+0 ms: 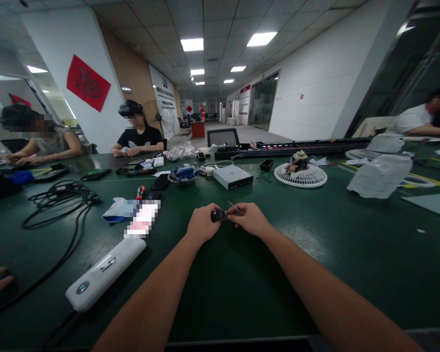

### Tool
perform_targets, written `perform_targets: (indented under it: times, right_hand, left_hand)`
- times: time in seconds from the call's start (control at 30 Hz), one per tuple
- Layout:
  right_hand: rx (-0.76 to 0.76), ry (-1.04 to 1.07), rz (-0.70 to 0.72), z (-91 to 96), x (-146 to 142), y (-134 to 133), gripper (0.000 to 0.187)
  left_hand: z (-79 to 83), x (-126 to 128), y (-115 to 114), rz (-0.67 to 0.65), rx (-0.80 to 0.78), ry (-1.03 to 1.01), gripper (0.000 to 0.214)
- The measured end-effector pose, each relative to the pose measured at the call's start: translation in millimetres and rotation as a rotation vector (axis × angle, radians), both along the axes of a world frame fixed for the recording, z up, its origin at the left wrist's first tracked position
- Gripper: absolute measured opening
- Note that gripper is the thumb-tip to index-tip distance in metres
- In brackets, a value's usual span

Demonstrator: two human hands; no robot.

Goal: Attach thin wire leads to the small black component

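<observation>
My left hand is closed around a small dark, rounded part, whose kind I cannot make out. From the right, my right hand pinches a thin, light metal pin or wire that slants up to the left. Its fingertips meet the near end of the dark part, so both hands come together just above the green table. Beyond them lies a grey box-shaped disc drive.
A white power strip, a phone, a cloth and coiled black cable lie left. Farther back are a metal bowl and a white fan grille. A white plastic housing stands right. Other people sit around the table.
</observation>
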State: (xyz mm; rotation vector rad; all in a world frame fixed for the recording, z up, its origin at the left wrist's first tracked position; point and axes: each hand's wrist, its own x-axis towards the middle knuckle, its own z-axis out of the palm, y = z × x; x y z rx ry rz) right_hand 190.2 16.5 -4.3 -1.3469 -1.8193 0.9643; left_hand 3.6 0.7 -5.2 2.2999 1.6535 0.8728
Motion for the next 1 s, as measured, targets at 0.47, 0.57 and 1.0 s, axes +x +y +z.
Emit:
perform_targets:
  times: [0.47,0.57,1.0]
  right_hand:
    - [0.154,0.004,-0.025,-2.6,-2.7,1.7,0.015]
    - [0.138,-0.043,-0.043,-1.8,-1.1,1.6,0.018]
    - [0.033,0.003,0.02,-2.1,1.4,0.1,0.011]
  left_hand:
    - [6.5,4.1,-3.2,-0.086,0.07,0.005,0.019]
    - [6.4,3.6,-3.9,-0.099,0.084,0.029,0.019]
    - [0.9,-1.4,-1.7,-0.189,0.028,-0.01,0.027]
